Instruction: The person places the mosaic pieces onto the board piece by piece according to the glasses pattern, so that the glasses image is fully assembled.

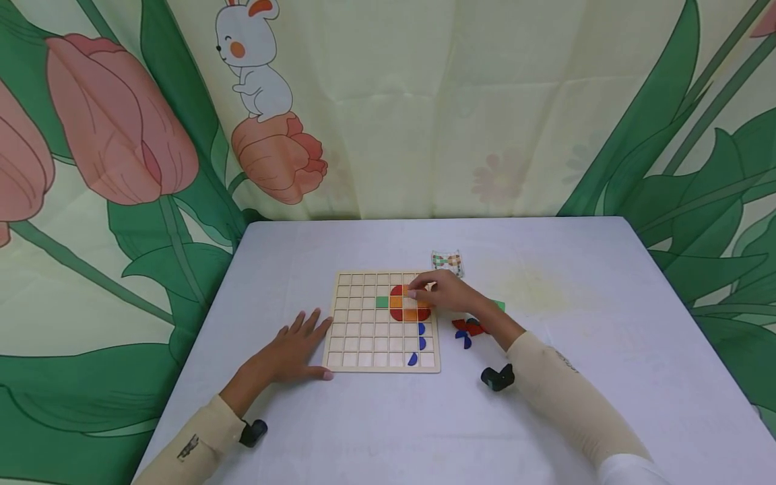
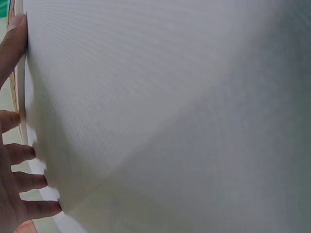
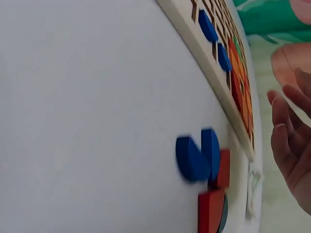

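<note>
A square wooden grid board (image 1: 354, 340) lies on the table with coloured tiles in its right part. My left hand (image 1: 297, 347) is spread at the board's left edge, index fingertip and thumb touching it; in the left wrist view the left hand (image 2: 14, 179) has its fingers apart. Over the board's upper right, my right hand (image 1: 448, 291) pinches an orange tile (image 1: 405, 289) between thumb and index fingertip, beside a red rounded tile (image 1: 397, 290). The right wrist view shows the right hand (image 3: 294, 141) with bent fingers; the pinched tile is hidden there. A green tile (image 1: 382, 302) sits left of the red-and-orange cluster.
Three blue pieces (image 1: 422, 343) lie along the board's lower right. Beside the board are loose red pieces (image 1: 475, 327), blue pieces (image 3: 194, 162) and a green piece (image 1: 500, 306) partly behind the right forearm. A small patterned packet (image 1: 447, 261) lies behind the board.
</note>
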The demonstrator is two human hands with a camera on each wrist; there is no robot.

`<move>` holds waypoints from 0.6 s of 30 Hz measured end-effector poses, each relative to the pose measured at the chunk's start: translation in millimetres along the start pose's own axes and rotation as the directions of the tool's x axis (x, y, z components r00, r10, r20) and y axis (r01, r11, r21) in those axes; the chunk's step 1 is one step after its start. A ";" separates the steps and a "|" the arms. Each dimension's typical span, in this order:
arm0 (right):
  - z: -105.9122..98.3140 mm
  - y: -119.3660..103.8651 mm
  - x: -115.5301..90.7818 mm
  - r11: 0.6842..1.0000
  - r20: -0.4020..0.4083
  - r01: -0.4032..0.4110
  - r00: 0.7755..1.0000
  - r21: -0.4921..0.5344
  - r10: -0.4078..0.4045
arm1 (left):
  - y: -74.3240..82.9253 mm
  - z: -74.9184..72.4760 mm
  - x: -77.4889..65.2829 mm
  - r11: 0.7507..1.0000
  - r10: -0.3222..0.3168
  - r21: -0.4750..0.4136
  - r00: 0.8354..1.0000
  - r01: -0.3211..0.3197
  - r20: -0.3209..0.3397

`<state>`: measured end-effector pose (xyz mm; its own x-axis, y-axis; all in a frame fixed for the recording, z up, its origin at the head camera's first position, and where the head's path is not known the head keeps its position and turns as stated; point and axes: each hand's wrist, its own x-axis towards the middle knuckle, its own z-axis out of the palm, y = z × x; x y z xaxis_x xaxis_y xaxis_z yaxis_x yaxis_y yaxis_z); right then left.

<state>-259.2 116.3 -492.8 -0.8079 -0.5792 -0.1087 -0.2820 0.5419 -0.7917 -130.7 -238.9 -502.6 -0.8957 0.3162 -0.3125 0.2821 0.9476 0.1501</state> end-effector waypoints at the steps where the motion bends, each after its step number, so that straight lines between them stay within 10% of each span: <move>1: -5.6 4.4 -5.3 1.000 -0.009 -0.015 1.000 0.001 0.015 | -0.5 0.5 0.3 1.000 0.002 0.001 1.000 -0.002 -0.002; 18: -80.0 92.0 -93.5 0.984 -0.113 -0.116 0.988 -0.135 0.101 | -0.3 1.0 0.5 1.000 0.013 0.006 1.000 -0.013 -0.008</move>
<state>-251.0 269.1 -507.5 -0.8855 -0.4489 -0.1200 -0.2533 0.6828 -0.6853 -130.9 -239.0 -503.8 -0.8949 0.3278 -0.3028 0.2954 0.9437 0.1487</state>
